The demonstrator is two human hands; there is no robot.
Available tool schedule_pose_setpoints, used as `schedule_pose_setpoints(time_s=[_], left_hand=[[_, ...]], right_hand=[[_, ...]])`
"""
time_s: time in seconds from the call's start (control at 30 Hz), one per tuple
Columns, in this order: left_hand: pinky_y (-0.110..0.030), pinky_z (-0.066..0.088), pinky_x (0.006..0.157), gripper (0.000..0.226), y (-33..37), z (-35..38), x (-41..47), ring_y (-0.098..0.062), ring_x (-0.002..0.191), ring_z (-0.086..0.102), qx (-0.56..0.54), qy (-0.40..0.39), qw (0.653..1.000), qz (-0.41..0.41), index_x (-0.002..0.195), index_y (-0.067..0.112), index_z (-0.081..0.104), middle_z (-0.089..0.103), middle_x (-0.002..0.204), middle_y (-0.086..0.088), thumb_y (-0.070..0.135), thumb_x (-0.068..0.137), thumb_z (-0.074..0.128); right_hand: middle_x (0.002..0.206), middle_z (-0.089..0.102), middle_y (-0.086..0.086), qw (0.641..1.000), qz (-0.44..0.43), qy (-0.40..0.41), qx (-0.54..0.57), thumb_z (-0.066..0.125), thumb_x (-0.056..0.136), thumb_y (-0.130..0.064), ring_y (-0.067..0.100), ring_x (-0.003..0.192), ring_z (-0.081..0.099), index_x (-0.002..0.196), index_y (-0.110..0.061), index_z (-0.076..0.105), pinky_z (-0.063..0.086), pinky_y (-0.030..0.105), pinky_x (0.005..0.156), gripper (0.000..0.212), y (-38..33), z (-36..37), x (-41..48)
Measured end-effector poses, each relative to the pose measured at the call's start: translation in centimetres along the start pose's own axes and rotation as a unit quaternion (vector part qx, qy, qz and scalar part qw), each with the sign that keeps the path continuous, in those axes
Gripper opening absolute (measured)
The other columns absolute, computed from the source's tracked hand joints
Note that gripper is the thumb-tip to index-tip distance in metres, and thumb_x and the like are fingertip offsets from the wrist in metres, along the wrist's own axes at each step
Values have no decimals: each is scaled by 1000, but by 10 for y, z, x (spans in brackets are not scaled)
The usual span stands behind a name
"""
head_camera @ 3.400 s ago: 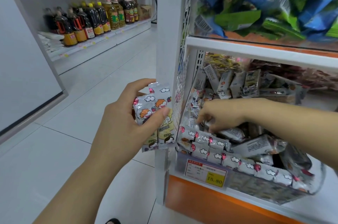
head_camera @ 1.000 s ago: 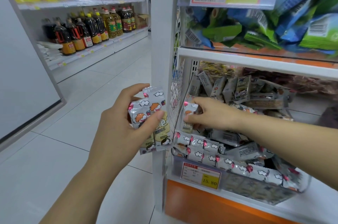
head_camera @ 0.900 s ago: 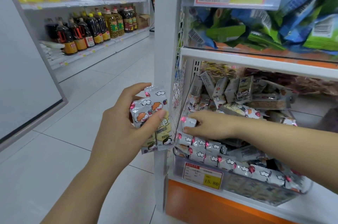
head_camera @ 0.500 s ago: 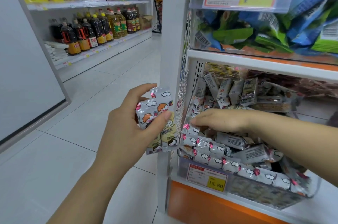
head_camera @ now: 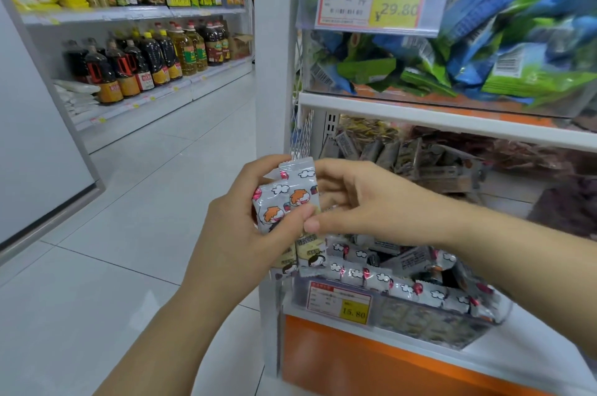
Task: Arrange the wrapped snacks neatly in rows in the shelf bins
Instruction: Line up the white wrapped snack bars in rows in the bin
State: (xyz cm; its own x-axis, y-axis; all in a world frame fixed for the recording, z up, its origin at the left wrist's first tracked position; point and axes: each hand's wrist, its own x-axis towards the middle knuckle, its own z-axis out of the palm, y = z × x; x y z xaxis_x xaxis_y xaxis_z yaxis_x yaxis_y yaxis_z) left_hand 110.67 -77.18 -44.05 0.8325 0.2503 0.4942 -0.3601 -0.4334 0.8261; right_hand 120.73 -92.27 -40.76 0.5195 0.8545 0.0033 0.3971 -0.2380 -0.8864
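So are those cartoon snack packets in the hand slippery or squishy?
Probably light: the left hand holds several snack packets with just thumb and fingers. The shiny wrappers look slippery, so a loose stack might slide apart. The crimped ends look thin and bendy.

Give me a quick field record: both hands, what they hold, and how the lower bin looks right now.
left hand: grips an upright stack of snack packets, outside the bin
right hand: pinches the same stack from the right, thumb in front
lower bin: clear-walled, on the bottom shelf
front row: packets lined along the bin's front wall
behind it: loose packets in a jumble
price tag: 15.80, on the bin front
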Motion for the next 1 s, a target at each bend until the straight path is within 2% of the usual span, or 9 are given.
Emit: schedule_pose_setpoints(time_s=[0.2, 0.27, 0.37, 0.47, 0.53, 0.63, 0.8, 0.87, 1.0], left_hand=[[-5, 47, 64, 57, 0, 7, -6, 7, 91, 62, -28, -41, 999, 9, 115, 49, 44, 61, 100, 29, 48, 68, 76], [-14, 52, 71, 62, -3, 7, -7, -3, 102, 60, -20, -31, 999, 31, 118, 57, 41, 54, 109, 24, 52, 67, 76], [-19, 54, 67, 63, -3, 9, -9, -7, 90, 64, -71, -21, 997, 30, 110, 56, 43, 53, 102, 28, 50, 55, 74], [-12, 51, 61, 58, 0, 14, -12, 1, 76, 65, -95, -20, 994, 43, 102, 40, 44, 62, 93, 28, 44, 54, 77], [-12, 50, 59, 50, 0, 15, -14, 0, 73, 65, -93, -7, 994, 53, 96, 41, 47, 64, 88, 23, 44, 56, 77], [-26, 53, 70, 40, -5, 13, -13, -10, 81, 63, -60, 5, 997, 54, 91, 51, 51, 64, 88, 9, 56, 58, 73], [-43, 53, 80, 46, -11, 17, -13, -25, 94, 63, -99, -49, 993, 52, 98, 56, 46, 60, 102, 2, 75, 61, 66], [-43, 53, 80, 47, -13, 18, -12, -26, 96, 64, -104, -66, 991, 52, 102, 53, 45, 58, 103, 1, 76, 65, 62], [-46, 47, 88, 41, -17, 21, -12, -28, 105, 54, -28, -81, 993, 76, 109, 57, 37, 50, 109, 8, 81, 75, 42]], right_hand=[[90, 64, -1, 998, 15, 48, -28, 74, 77, -16, 9, 68, 61, 107, -10, 58, 47, 24, 67, 34, -1, -4, -16], [70, 50, -12, 996, 18, 91, -10, 73, 78, -11, 8, 58, 51, 95, -15, 56, 43, 19, 61, 25, 1, -7, -20], [64, 34, -12, 991, 15, 130, 9, 72, 78, -8, 19, 62, 41, 83, -22, 47, 41, 20, 58, 29, 2, -1, -23], [94, 61, 23, 993, 6, 111, 49, 68, 82, -7, 41, 81, 64, 102, -12, 52, 57, 30, 71, 25, -2, 9, -22], [115, 56, 33, 995, 1, 85, 53, 64, 85, -7, 39, 97, 65, 113, -14, 53, 57, 38, 82, 31, -9, 12, -23], [107, 67, 13, 999, 11, 29, 31, 57, 91, -8, 25, 95, 67, 124, -23, 53, 54, 27, 82, 36, -15, 8, -26], [127, 57, 11, 995, 37, -89, -19, 60, 86, 2, 26, 113, 59, 140, -25, 36, 48, 47, 96, 65, -20, 2, -30], [117, 60, 0, 994, 46, -90, -35, 71, 80, -1, 10, 103, 61, 139, -30, 34, 50, 39, 94, 75, -20, 5, -32], [83, 55, -10, 994, 46, -8, -98, 81, 71, -27, 12, 88, 62, 131, -44, 38, 54, 38, 83, 76, -13, 18, -33]])
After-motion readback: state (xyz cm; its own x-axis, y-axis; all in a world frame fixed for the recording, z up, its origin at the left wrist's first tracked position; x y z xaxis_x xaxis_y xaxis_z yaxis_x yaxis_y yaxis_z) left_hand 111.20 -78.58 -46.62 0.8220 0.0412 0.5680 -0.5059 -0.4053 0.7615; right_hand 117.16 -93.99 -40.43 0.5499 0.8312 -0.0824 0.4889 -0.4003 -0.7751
